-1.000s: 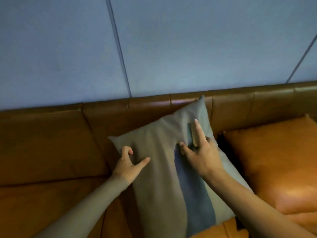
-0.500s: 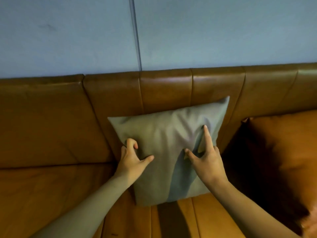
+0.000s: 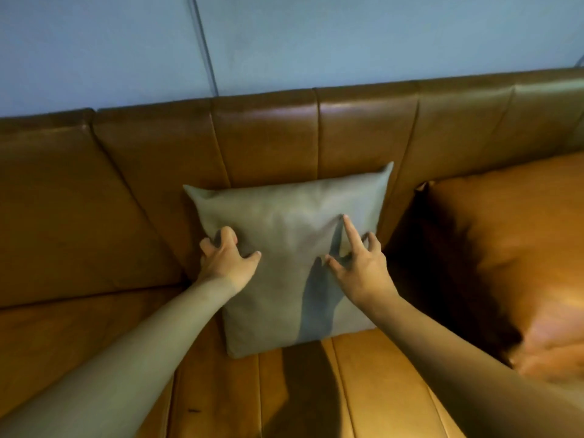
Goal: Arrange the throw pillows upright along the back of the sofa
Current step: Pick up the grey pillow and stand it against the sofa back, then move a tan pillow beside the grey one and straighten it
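Left hand [image 3: 226, 263] curls its fingers over the left edge of the grey pillow [image 3: 287, 248], gripping it. Right hand [image 3: 363, 270] is spread on the pillow's front, index finger stretched up, thumb out, holding nothing. The pillow stands upright on the seat [image 3: 363, 390], its back against the brown leather backrest [image 3: 268, 137], top right corner poking up. Just to the right, an orange cushion [image 3: 512, 248] leans at the backrest too, a dark gap between them. Behind the sofa, a pale blue wall [image 3: 316, 36].
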